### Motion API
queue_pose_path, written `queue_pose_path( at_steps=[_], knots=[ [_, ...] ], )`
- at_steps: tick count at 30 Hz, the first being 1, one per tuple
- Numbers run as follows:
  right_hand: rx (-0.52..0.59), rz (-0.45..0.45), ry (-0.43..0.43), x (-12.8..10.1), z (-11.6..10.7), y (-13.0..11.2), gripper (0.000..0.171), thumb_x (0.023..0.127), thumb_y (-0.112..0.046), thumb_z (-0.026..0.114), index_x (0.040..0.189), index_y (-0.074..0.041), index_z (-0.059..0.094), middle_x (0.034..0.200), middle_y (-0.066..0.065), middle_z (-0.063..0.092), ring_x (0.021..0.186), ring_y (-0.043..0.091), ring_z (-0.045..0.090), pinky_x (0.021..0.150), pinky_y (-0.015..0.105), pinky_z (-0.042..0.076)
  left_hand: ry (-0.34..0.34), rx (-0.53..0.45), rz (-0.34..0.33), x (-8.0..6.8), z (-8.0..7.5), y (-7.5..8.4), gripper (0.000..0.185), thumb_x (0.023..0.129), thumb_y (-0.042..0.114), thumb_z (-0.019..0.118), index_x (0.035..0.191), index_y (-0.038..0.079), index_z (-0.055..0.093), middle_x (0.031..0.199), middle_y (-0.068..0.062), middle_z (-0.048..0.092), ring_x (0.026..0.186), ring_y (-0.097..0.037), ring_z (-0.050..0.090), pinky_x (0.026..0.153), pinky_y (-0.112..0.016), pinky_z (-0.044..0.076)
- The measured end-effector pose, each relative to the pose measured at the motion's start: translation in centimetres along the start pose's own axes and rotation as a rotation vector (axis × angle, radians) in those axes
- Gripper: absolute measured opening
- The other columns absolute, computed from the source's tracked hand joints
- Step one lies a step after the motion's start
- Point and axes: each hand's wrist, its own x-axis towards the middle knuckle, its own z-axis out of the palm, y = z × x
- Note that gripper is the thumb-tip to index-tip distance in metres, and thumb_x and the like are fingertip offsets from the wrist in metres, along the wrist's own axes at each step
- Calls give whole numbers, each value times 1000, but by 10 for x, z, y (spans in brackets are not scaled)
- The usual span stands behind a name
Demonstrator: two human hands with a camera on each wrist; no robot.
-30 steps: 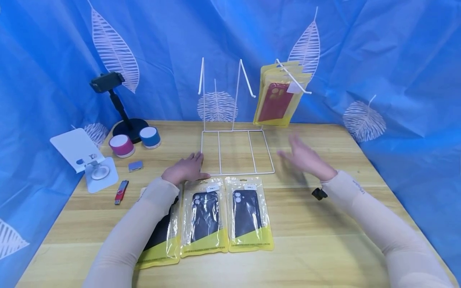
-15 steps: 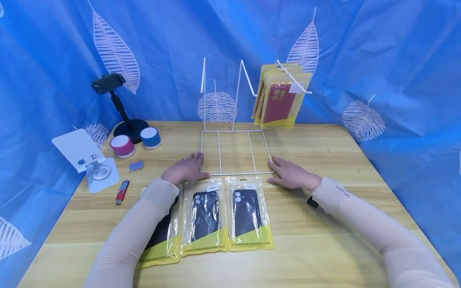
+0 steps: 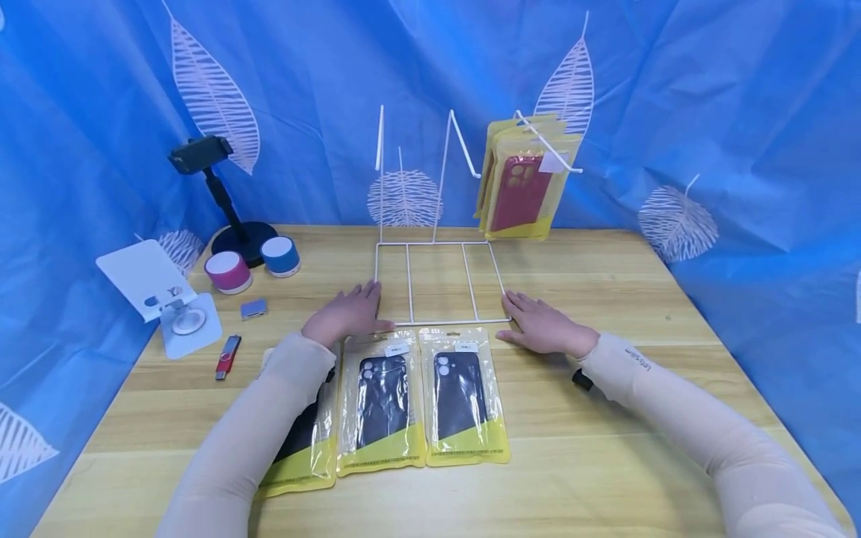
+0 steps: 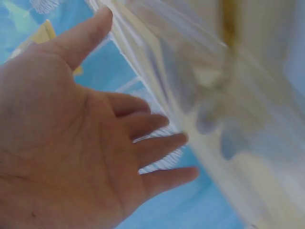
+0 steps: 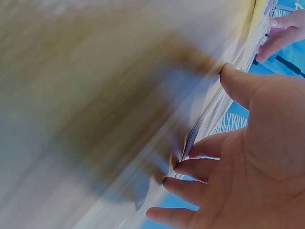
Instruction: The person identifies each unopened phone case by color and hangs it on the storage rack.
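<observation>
Head view: both hands are being laid flat on the wooden counter [image 3: 605, 276], fingers relaxed and grasping nothing, the left hand [image 3: 346, 315] touching the near left corner of the white wire rack [image 3: 437, 280], the right hand [image 3: 541, 325] at its near right corner. Dark phone cases are being kept in three yellow-edged clear pouches [image 3: 383, 407] just before the rack; pouches with red cases [image 3: 521, 187] are hanging from its right hook. Blue leaf-printed cloth [image 3: 706, 112] is being draped behind.
</observation>
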Motion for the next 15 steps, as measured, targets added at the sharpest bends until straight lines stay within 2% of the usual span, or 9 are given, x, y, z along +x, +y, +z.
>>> queue_pose_path(
  at_steps=[3, 5, 7, 10, 12, 15],
  knots=[
    [-2, 2, 1, -1, 0, 0, 83, 101, -52, 47, 155, 4, 20, 163, 25, 17, 150, 44, 20, 118, 64, 23, 83, 119, 116, -1, 5, 22, 76, 99, 49, 53, 154, 1, 30, 165, -20, 10, 153, -40, 11, 123, -60, 9],
    [0, 5, 3, 0, 0, 0, 83, 101, -52, 47, 155, 4, 19, 163, 26, 17, 150, 45, 20, 118, 64, 23, 126, 209, 206, 2, 11, 38, 62, 100, 46, 54, 144, 3, 48, 165, -19, 17, 153, -39, 14, 123, -59, 11],
    [4, 10, 4, -1, 0, 0, 83, 101, -51, 47, 156, 4, 19, 163, 26, 17, 150, 45, 19, 118, 64, 22, 131, 262, 262, 5, 17, 52, 55, 100, 45, 53, 137, 3, 55, 164, -18, 20, 153, -38, 14, 124, -58, 11],
    [15, 11, 3, -1, 0, -2, 82, 101, -51, 48, 156, 4, 19, 163, 26, 16, 150, 45, 18, 118, 64, 22, 109, 327, 257, 9, 22, 65, 66, 100, 48, 52, 143, -1, 47, 165, -19, 16, 154, -37, 10, 125, -56, 9],
    [22, 5, 1, -1, -1, -3, 82, 101, -50, 48, 155, 5, 19, 163, 26, 16, 150, 45, 18, 118, 64, 22, 105, 357, 233, 12, 24, 69, 75, 99, 51, 52, 149, -3, 37, 166, -19, 10, 154, -36, 8, 125, -55, 8],
    [20, -1, 0, -1, -3, -2, 83, 101, -51, 47, 155, 5, 19, 162, 26, 16, 149, 45, 19, 117, 65, 23, 111, 376, 231, 16, 23, 71, 77, 99, 51, 51, 151, -3, 33, 166, -20, 6, 154, -36, 8, 124, -56, 8]
  ],
)
